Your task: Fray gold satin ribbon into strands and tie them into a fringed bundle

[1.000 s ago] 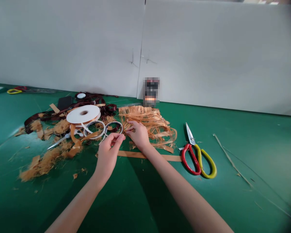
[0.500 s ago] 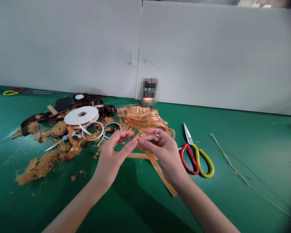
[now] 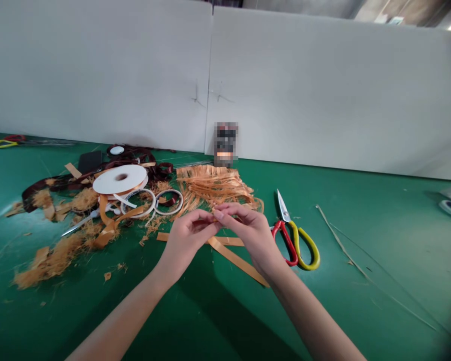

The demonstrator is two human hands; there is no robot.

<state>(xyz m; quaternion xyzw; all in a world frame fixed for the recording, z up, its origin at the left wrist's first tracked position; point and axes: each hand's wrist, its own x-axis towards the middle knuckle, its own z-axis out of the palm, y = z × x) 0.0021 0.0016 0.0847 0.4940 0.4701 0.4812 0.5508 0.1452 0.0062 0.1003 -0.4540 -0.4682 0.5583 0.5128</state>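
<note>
Both hands meet at the middle of the view, fingertips pinched together over a bit of orange ribbon that they mostly hide. My left hand (image 3: 190,240) is closed with thumb against fingers, touching the right fingertips. My right hand (image 3: 250,233) pinches the same spot. An orange ribbon strip (image 3: 240,260) slants down to the right from beneath the fingers; whether it joins the pinched part I cannot tell. Another flat strip (image 3: 231,241) lies crosswise behind it. Just beyond the hands is a pile of fringed orange ribbon pieces (image 3: 214,183).
Right of my hands lie scissors (image 3: 296,240) with red and yellow handles. On the left are a white ribbon spool (image 3: 108,178), white rings (image 3: 169,202), frayed orange threads (image 3: 56,260) and dark brown ribbon (image 3: 35,193). White panels (image 3: 323,90) border the green table (image 3: 342,311).
My left fingers have closed in to meet the right ones at the ribbon. The slanting strip now lies at a flatter angle. The whole view has shifted slightly.
</note>
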